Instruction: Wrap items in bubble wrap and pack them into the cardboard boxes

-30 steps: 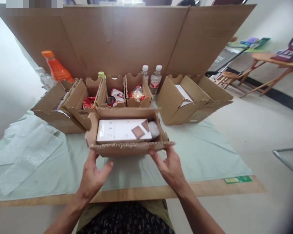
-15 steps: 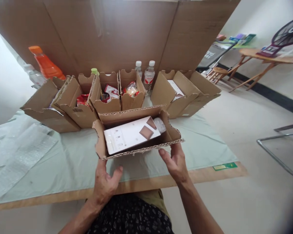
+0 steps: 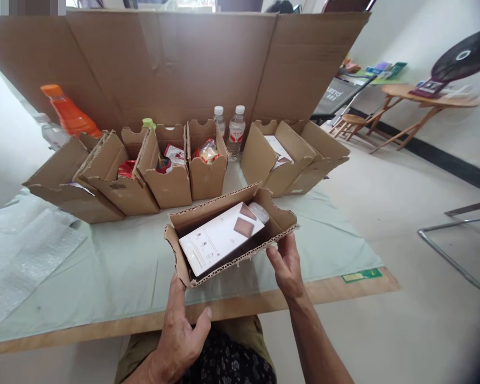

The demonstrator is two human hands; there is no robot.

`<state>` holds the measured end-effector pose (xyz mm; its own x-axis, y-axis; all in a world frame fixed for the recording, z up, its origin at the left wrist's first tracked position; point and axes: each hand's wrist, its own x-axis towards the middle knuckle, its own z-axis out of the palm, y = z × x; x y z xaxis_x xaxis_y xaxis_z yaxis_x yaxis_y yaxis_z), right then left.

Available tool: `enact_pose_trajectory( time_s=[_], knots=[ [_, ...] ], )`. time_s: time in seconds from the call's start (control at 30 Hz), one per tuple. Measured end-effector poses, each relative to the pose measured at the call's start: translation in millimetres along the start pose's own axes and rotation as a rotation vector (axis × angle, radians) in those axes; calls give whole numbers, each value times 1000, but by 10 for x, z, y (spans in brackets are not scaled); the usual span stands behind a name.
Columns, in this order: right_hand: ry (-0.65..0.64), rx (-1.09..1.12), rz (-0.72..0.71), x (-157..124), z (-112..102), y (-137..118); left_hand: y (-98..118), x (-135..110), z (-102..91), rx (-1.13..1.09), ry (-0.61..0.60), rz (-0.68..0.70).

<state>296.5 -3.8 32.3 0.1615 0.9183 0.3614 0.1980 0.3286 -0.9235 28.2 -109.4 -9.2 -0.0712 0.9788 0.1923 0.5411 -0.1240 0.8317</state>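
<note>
An open-topped cardboard box (image 3: 228, 266) is between my two hands, turned at a slant above the cloth. Inside it lies a white carton (image 3: 220, 240) with brown squares printed on it, and a clear wrapped item (image 3: 260, 212) sits at its right end. My left hand (image 3: 184, 325) has its fingers against the box's near left corner, thumb held away from the wall. At the right end, my right hand (image 3: 288, 264) grips the box from below, with its thumb near the front wall. The undersides of both grips are hidden.
Behind stands a row of cardboard boxes (image 3: 208, 178) holding packaged goods. Two clear bottles (image 3: 236, 133) and an orange bottle (image 3: 72, 114) stand before a tall cardboard panel (image 3: 176, 64). Bubble wrap (image 3: 36, 250) lies left on the green cloth (image 3: 136, 266).
The box has turned, its left end coming nearer to me and its right end angled away. My left hand has moved down and slightly right with it. The camera view has shifted a little.
</note>
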Motion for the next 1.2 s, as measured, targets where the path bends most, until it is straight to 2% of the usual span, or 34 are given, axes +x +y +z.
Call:
enact_pose_trajectory(
  time_s=[0.2, 0.3, 0.53, 0.77, 1.0, 1.2],
  knots=[
    [21, -11, -13, 211, -23, 98, 9, -59, 84, 5, -81, 85],
    [51, 1, -23, 421, 9, 175, 136, -35, 156, -31, -143, 163],
    [146, -90, -25, 779, 95, 382, 427, 156, 317, -75, -331, 223],
    [159, -106, -30, 886, 182, 557, 459, 226, 447, -118, -371, 264],
    [65, -69, -58, 887, 190, 433, 466, 282, 568, -134, -432, 310],
    [76, -34, -36, 930, 154, 420, 469, 334, 714, -149, -424, 312]
  ],
)
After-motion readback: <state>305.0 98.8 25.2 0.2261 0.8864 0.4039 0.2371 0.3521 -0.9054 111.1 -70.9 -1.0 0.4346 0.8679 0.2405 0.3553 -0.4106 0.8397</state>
